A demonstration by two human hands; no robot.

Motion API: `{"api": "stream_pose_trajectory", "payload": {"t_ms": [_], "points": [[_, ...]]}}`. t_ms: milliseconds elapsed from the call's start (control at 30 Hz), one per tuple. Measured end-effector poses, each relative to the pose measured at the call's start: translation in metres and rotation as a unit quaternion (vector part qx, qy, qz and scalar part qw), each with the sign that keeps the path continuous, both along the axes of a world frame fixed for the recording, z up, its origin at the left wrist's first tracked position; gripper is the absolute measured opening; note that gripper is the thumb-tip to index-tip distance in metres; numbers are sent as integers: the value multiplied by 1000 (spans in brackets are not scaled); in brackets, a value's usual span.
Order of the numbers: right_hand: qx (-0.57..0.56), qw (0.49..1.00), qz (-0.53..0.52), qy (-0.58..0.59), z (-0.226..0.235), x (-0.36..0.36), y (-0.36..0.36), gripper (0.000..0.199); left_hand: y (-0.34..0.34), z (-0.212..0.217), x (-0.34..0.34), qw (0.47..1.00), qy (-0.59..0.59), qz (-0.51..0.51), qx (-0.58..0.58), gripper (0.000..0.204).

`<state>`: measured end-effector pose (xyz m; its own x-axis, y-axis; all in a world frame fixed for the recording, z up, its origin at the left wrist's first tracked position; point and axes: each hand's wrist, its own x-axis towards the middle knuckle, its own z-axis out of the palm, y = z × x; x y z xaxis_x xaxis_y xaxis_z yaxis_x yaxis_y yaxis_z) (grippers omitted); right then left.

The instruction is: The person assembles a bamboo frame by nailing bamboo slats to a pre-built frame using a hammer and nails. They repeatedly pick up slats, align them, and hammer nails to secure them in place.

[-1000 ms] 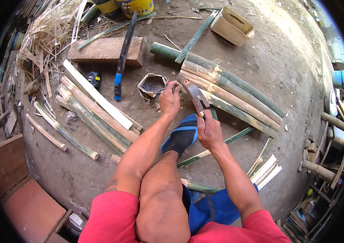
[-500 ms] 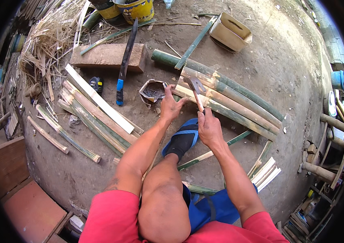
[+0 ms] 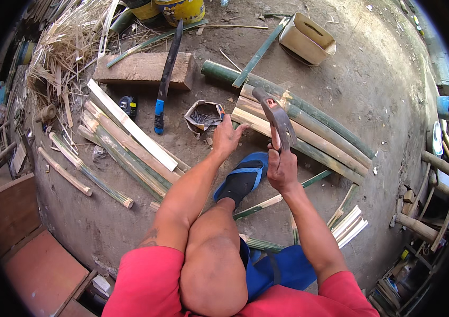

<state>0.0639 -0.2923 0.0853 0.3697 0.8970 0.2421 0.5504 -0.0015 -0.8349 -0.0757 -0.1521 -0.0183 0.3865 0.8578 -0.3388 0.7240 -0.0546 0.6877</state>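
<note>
The one camera sat on my head and looked steeply down over my raised knee at the packed-dirt ground [image 3: 340,95]. It was close enough that my forearms filled the lower middle, coming in from the bottom edge. Its wide fisheye lens bent the long split green bamboo poles [image 3: 309,124] toward a dark round rim.

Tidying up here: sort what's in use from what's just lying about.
In use: hammer in right hand; split bamboo slats under left hand; nail packet.

Lying about: machete, wooden block, cardboard box, yellow bucket.
</note>
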Motion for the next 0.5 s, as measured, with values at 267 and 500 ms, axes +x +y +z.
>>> {"api": "stream_pose_trajectory", "payload": {"t_ms": [267,500], "points": [[-156,988,3,-9,4,-12,12,28,-1,-1,-1,1000,9,2,21,65],[-319,946,1,-66,4,-6,7,23,-1,1,0,999,30,11,3,71]]}}
